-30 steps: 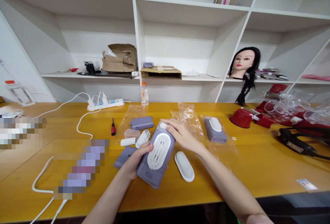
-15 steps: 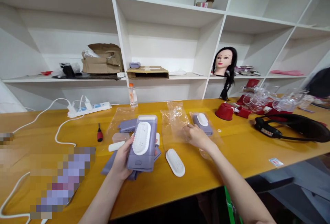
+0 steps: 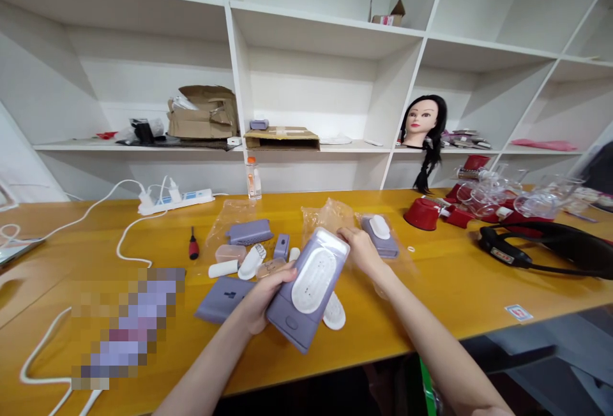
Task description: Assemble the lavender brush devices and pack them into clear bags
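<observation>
Our left hand [image 3: 263, 301] is gripping the purple device [image 3: 307, 293]; our right hand [image 3: 363, 254] is curving beside its top; whether it's pinching, we cannot tell.

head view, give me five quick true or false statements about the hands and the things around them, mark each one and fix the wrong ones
1. The left hand holds the purple device. True.
2. The right hand grips the screwdriver. False: the right hand is by the upper end of the purple device, and the screwdriver lies on the table.
3. A loose white oval piece is partly hidden by the purple device. True.
4. The mannequin head stands on the table. False: the mannequin head is on a shelf.
5. The bottle at the back of the table has an orange cap. True.
</observation>
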{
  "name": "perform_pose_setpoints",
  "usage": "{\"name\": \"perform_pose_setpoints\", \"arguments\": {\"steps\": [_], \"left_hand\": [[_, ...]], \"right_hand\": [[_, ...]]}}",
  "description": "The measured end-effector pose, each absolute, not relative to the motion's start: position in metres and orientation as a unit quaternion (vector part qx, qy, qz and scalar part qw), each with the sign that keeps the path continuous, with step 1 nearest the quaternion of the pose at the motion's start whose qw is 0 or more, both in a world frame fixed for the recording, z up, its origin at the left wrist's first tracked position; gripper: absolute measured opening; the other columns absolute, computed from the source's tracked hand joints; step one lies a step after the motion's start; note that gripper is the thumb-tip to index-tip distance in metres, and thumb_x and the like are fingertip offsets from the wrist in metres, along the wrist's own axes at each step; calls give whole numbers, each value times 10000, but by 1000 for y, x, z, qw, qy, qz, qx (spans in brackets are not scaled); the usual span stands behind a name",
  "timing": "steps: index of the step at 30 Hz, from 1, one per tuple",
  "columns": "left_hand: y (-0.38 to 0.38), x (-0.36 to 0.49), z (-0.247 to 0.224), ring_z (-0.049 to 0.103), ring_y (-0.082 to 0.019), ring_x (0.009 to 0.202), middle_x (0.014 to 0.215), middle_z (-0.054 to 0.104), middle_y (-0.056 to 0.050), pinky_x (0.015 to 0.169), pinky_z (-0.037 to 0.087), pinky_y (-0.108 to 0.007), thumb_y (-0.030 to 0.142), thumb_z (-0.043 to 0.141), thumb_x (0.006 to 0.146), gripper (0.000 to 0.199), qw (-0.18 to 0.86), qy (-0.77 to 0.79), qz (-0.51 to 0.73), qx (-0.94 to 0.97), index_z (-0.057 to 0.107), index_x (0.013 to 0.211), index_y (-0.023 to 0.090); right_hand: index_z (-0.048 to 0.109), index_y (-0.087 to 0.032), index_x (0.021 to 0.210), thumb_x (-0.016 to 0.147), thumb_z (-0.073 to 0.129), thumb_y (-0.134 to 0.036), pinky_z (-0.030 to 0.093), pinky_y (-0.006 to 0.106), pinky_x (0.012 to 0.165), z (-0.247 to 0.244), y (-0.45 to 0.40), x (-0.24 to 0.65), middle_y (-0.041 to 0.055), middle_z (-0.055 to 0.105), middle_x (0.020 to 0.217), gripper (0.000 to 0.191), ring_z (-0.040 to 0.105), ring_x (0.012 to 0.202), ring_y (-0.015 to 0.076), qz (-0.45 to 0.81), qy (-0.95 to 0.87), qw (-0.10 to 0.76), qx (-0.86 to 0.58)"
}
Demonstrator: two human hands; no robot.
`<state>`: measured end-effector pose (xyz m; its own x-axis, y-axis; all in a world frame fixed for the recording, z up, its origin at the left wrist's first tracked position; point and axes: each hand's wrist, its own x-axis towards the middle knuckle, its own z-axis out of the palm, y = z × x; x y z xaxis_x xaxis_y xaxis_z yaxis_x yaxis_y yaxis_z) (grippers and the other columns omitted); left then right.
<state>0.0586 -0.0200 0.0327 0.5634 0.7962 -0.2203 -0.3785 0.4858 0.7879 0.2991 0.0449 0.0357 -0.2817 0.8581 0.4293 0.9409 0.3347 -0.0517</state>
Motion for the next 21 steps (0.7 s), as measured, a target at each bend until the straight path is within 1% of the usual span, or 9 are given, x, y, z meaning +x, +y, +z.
{"name": "perform_pose_setpoints", "arguments": {"steps": [4,6,8,11,13,16,18,21], "left_hand": [[-17,63,35,642,-178,642,765,699,-57,576,419,-231,301,616,714,469,794,350,346,357,547,1142,122],[-15,62,35,621,-168,593,728,691,-57,558,409,-233,332,608,719,467,786,370,343,358,556,1125,107],[-14,61,34,608,-162,579,726,686,-51,546,401,-233,345,607,717,483,776,382,342,367,552,1141,120],[-14,58,33,611,-163,628,786,690,-43,565,409,-234,329,625,703,519,762,379,348,393,538,1185,160],[-17,55,34,616,-164,666,830,691,-45,594,418,-236,319,625,701,529,760,368,347,408,536,1202,175],[-22,50,38,623,-175,720,875,690,-45,618,420,-235,289,618,693,554,764,354,330,427,524,1230,195],[-23,49,41,625,-181,740,890,689,-47,618,422,-235,273,622,677,578,762,364,320,429,517,1240,196],[-22,50,43,624,-179,736,892,689,-54,625,429,-238,268,616,680,585,761,363,321,431,509,1249,183]], "right_hand": [[610,-159,904,902,378,-188,446,269,693,50,46,302,83,667,837,234,616,769,164,-118,-810,284,-498],[618,-169,896,906,380,-212,449,277,682,55,43,302,81,661,823,242,611,758,167,-123,-817,311,-470],[628,-180,854,908,377,-232,440,282,654,61,39,302,76,644,774,262,592,720,171,-134,-825,325,-442],[631,-174,809,903,371,-201,409,282,627,68,34,299,66,599,697,278,542,661,167,-194,-841,298,-408],[630,-158,806,891,362,-141,389,282,629,72,34,296,65,578,678,281,515,651,163,-240,-849,244,-403],[625,-143,799,869,363,-83,371,281,628,75,38,293,71,576,686,277,498,649,160,-262,-854,175,-414],[623,-143,800,873,379,-100,368,279,620,75,40,291,69,580,694,257,497,643,158,-256,-861,167,-406],[623,-154,820,901,383,-159,378,268,615,76,41,290,57,588,690,253,516,643,151,-228,-879,201,-368]]}}
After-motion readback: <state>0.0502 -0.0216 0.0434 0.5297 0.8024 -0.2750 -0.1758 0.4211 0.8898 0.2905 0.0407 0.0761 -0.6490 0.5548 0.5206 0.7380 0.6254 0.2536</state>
